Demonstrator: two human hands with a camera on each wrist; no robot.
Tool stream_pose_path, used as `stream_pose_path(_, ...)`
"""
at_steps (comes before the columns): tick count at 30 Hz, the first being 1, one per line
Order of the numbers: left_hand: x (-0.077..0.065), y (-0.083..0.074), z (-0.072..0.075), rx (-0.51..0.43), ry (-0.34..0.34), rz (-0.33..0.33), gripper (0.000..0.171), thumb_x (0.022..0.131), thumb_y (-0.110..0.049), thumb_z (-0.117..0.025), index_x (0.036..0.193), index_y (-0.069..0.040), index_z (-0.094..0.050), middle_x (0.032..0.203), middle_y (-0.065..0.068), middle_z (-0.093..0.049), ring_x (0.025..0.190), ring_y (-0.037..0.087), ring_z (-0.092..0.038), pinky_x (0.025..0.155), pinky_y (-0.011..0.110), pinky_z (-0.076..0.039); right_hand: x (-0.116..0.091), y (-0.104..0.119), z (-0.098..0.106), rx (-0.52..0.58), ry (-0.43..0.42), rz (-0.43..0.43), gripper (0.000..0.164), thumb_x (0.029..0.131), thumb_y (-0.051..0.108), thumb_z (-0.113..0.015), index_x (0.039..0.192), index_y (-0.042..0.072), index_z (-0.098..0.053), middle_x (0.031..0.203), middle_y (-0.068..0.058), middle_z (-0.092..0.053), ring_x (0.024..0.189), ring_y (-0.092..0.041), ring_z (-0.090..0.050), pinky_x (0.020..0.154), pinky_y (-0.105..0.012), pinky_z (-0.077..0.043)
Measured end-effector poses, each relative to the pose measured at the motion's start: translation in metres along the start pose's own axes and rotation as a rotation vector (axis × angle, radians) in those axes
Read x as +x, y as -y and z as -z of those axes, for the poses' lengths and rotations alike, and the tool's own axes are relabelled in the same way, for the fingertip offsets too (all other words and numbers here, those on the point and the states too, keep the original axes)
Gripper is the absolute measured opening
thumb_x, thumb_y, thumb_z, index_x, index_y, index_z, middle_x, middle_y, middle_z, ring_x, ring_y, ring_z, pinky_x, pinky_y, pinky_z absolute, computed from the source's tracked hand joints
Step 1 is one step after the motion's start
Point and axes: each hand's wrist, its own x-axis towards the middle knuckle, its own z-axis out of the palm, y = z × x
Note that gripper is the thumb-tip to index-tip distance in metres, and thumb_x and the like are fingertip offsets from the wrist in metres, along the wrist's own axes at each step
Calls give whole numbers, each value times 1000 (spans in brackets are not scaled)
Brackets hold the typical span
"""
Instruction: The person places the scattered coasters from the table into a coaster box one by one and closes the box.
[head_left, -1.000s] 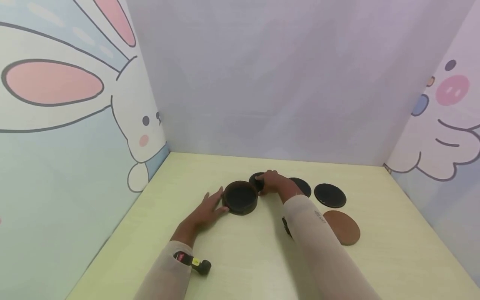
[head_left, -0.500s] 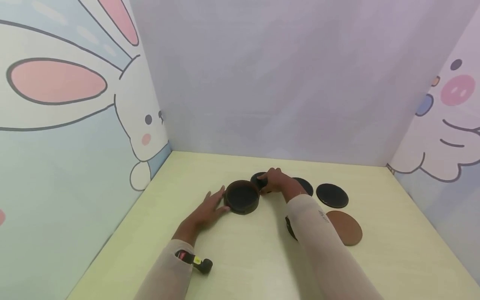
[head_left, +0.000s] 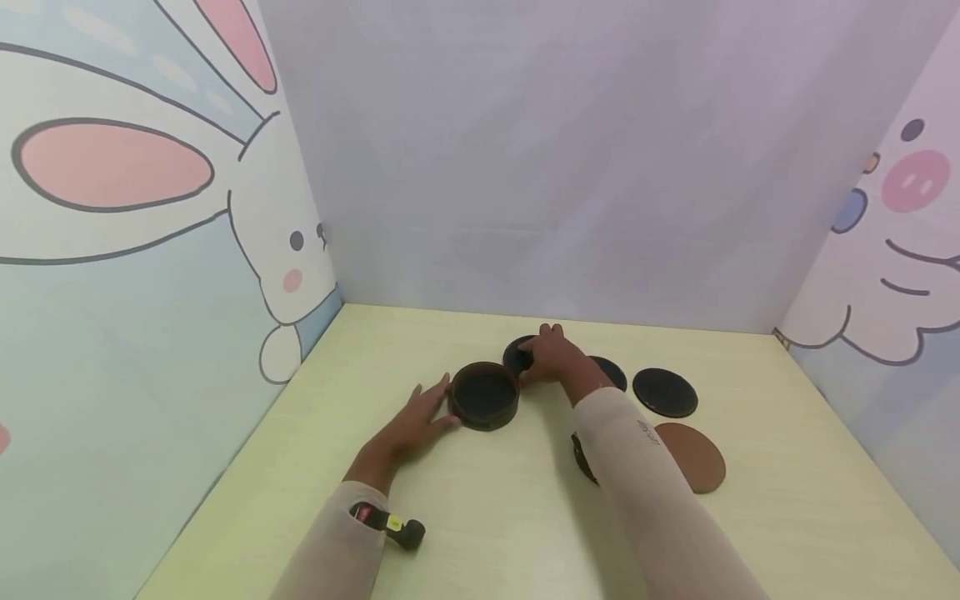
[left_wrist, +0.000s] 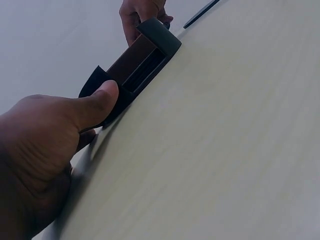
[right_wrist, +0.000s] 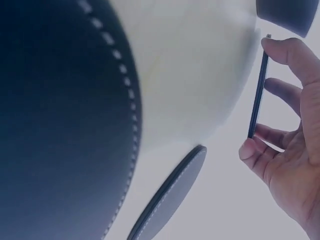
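Observation:
A round, dark coaster holder [head_left: 483, 396] with a hollow middle and brown inner wall stands on the table. My left hand [head_left: 414, 423] holds its left side, thumb at the near edge and fingers at the far edge. In the left wrist view the thumb lies against the holder [left_wrist: 157, 37] beside its side opening. Just behind and right of the holder, my right hand [head_left: 551, 357] pinches a black round coaster [head_left: 516, 357] by its edge. The right wrist view shows this coaster [right_wrist: 258, 92] edge-on between thumb and fingertips, apart from the holder.
Two more black coasters [head_left: 664, 392] lie right of the right hand, one partly behind the wrist. A brown coaster [head_left: 692, 458] lies nearer. A dark thing [head_left: 582, 462] shows beside the right forearm; its kind is unclear. Printed cloth walls enclose the pale table [head_left: 480, 533].
My right hand has moved slightly back with the coaster, which lies a little farther from me. The left hand and the holder keep their place.

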Motion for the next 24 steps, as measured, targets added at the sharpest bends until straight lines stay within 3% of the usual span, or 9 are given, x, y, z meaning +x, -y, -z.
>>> stream_pose_path(14,0,0,3,-5,3,-8,93,107,-53,-64,177,-14,-14,183,9,-21,171,46,-1,140,66,-3,-6,-13,12,27,-65,-58,74,90,46,-83,155,16,-63,147,-30,-47,133,-43,-44,105,-60,-58)
stream_pose_path(24,0,0,2,-3,6,-31,93,107,-49,-65,176,-10,-16,183,12,-22,171,46,-5,140,66,-3,-15,-12,13,12,-67,-24,74,90,50,-81,154,16,-65,143,-27,-50,130,-39,-45,104,-57,-58)
